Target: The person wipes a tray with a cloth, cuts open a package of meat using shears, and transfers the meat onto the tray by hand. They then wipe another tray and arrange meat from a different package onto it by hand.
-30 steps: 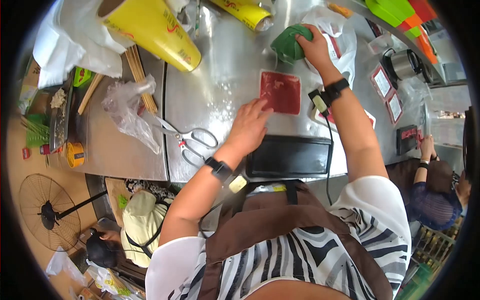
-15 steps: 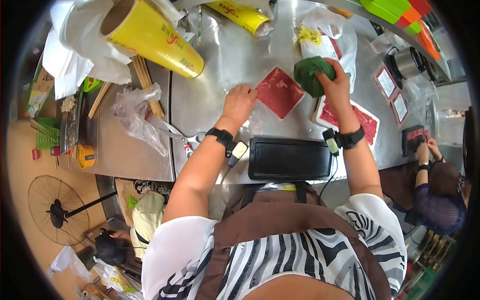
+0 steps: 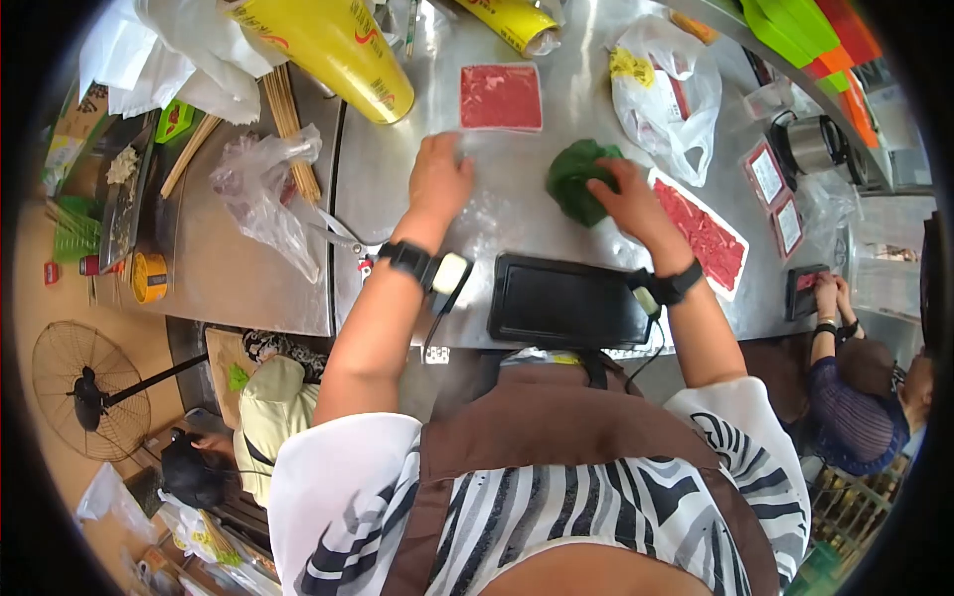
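Observation:
My right hand (image 3: 628, 201) is closed on a crumpled green cloth (image 3: 576, 183), bunched up low over the steel table. My left hand (image 3: 440, 181) is held over the table with its fingers loosely stretched and nothing in them. Beyond its fingertips lies a flat square pack of red meat (image 3: 500, 97), apart from the hand. Beside my right wrist is a white tray of red sliced meat (image 3: 704, 238), partly covered by the forearm. Between my wrists, near the table's front edge, rests a black rectangular tray (image 3: 566, 303).
A large yellow roll (image 3: 343, 50) and wooden skewers (image 3: 288, 134) are at the left, near a clear plastic bag (image 3: 263, 189). A white plastic bag (image 3: 686, 129) lies back right. Co-workers are at the right (image 3: 860, 397) and lower left (image 3: 273, 417).
The square meat pack has moved away toward the back and left, turned, and left my left hand. My right hand has brought the green cloth down and left from above the meat tray.

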### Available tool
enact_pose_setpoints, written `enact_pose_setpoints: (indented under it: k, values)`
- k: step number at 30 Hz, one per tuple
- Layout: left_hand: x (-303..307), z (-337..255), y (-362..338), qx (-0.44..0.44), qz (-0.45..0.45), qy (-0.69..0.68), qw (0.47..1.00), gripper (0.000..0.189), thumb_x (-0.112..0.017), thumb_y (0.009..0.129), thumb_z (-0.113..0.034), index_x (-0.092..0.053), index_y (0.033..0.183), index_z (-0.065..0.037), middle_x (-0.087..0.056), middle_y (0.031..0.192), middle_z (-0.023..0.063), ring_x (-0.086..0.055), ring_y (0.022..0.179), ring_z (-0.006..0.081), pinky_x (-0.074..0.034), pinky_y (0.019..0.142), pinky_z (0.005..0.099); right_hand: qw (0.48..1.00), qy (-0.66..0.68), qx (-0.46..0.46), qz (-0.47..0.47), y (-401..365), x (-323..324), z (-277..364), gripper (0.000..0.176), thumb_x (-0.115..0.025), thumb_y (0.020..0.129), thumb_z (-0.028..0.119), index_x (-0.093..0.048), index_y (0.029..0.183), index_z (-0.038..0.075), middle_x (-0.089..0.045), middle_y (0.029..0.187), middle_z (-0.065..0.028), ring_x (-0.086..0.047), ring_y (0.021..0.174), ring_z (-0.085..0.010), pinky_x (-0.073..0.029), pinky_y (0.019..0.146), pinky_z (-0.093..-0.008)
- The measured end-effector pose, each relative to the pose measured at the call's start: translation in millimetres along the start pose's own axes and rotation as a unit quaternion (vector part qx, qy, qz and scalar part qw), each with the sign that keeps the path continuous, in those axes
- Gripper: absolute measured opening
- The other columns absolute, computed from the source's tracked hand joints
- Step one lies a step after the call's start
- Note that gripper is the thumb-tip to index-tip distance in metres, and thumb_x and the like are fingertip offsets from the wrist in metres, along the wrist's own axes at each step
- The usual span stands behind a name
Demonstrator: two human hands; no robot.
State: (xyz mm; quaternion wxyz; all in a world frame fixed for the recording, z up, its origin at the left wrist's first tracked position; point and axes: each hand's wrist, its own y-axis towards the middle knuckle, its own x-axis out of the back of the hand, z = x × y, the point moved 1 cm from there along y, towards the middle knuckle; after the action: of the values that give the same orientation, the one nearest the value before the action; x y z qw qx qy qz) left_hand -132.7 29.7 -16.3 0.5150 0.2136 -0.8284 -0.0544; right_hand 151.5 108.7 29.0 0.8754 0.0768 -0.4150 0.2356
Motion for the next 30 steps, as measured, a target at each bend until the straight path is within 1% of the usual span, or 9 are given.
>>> enact_pose_setpoints:
  k: [3, 6, 10, 14, 15, 19, 22, 25, 30]
  values:
    - [40.1, 14.5, -69.2, 0.202, 0.196, -0.257, 0.924, 0.020, -0.063, 0.086, -0.016, -0.060, 0.100, -0.002, -0.066, 0.089, 0.0101, -0.065, 0.081, 0.0263, -0.052, 0.074, 0.0337, 0.997, 0.005, 0.057, 0.055, 8.5, -35.0, 11.9, 0.035, -0.066, 0.082, 0.013, -0.059, 0.115, 0.003, -0.056, 0.114, -0.0183, -0.055, 0.106, -0.0371, -0.046, 0.091, -0.0406]
    - [82.1, -4.8, -144.2, 0.349, 0.412, -0.394, 0.744, 0.020, -0.061, 0.092, -0.019, -0.059, 0.102, -0.001, -0.066, 0.086, 0.0047, -0.065, 0.076, 0.0131, -0.052, 0.067, 0.0264, 0.979, -0.001, 0.124, 0.160, 12.4, -57.3, 48.5, 0.030, -0.067, 0.077, 0.006, -0.060, 0.106, 0.004, -0.056, 0.110, -0.0160, -0.053, 0.106, -0.0369, -0.044, 0.091, -0.0417]
    - [79.1, -26.8, -215.4, 0.363, 0.510, -0.454, 0.634, 0.025, -0.061, 0.094, -0.021, -0.058, 0.109, -0.001, -0.067, 0.094, 0.0070, -0.065, 0.084, 0.0133, -0.053, 0.071, 0.0259, 0.929, -0.006, 0.248, 0.276, 13.7, -99.2, 84.0, 0.029, -0.066, 0.071, 0.003, -0.061, 0.099, 0.008, -0.056, 0.103, -0.0135, -0.053, 0.103, -0.0355, -0.044, 0.089, -0.0421]
    - [63.8, -34.3, -228.0, 0.362, 0.490, -0.411, 0.679, 0.024, -0.063, 0.093, -0.020, -0.059, 0.107, -0.002, -0.067, 0.099, 0.0094, -0.065, 0.087, 0.0145, -0.053, 0.075, 0.0272, 0.866, -0.007, 0.343, 0.363, -6.2, -140.8, 114.3, 0.029, -0.065, 0.066, 0.002, -0.061, 0.094, 0.010, -0.056, 0.100, -0.0107, -0.052, 0.098, -0.0345, -0.044, 0.084, -0.0425]
    - [57.8, -31.4, -232.3, 0.403, 0.454, -0.473, 0.638, 0.026, -0.063, 0.093, -0.020, -0.056, 0.110, -0.001, -0.067, 0.100, 0.0105, -0.066, 0.088, 0.0160, -0.054, 0.076, 0.0283, 0.864, -0.022, 0.370, 0.341, -16.0, -145.3, 118.8, 0.028, -0.064, 0.067, 0.002, -0.060, 0.093, 0.010, -0.056, 0.100, -0.0100, -0.051, 0.099, -0.0336, -0.045, 0.084, -0.0422]
    - [56.4, -37.7, -236.8, 0.418, 0.395, -0.521, 0.631, 0.041, -0.065, 0.092, -0.021, -0.046, 0.120, 0.002, -0.067, 0.101, 0.0134, -0.067, 0.088, 0.0198, -0.055, 0.076, 0.0310, 0.868, -0.033, 0.372, 0.326, -27.0, -136.9, 124.4, 0.027, -0.064, 0.069, 0.003, -0.059, 0.095, 0.009, -0.054, 0.104, -0.0095, -0.051, 0.103, -0.0314, -0.045, 0.085, -0.0409]
    - [57.4, -46.0, -231.6, 0.405, 0.400, -0.505, 0.649, 0.043, -0.065, 0.091, -0.022, -0.046, 0.121, 0.002, -0.068, 0.100, 0.0140, -0.067, 0.088, 0.0199, -0.054, 0.076, 0.0310, 0.888, -0.044, 0.370, 0.269, -10.7, -141.4, 116.3, 0.030, -0.066, 0.070, 0.006, -0.060, 0.099, 0.009, -0.054, 0.105, -0.0093, -0.051, 0.105, -0.0306, -0.046, 0.087, -0.0425]
    - [60.9, -50.5, -221.9, 0.397, 0.421, -0.477, 0.662, 0.049, -0.067, 0.090, -0.023, -0.044, 0.124, 0.003, -0.068, 0.097, 0.0134, -0.066, 0.087, 0.0184, -0.054, 0.074, 0.0303, 0.949, -0.005, 0.272, 0.159, 18.4, -138.3, 127.1, 0.046, -0.070, 0.075, 0.014, -0.060, 0.120, 0.012, -0.052, 0.127, -0.0102, -0.047, 0.120, -0.0337, -0.043, 0.096, -0.0440]
    - [48.8, -36.8, -227.2, 0.352, 0.392, -0.473, 0.706, 0.038, -0.064, 0.091, -0.020, -0.052, 0.117, 0.004, -0.067, 0.086, 0.0090, -0.066, 0.078, 0.0143, -0.053, 0.068, 0.0271, 0.978, -0.082, 0.193, -0.019, 53.7, -96.0, 98.5, 0.044, -0.067, 0.077, 0.018, -0.060, 0.120, 0.010, -0.056, 0.124, -0.0110, -0.050, 0.118, -0.0332, -0.039, 0.099, -0.0487]
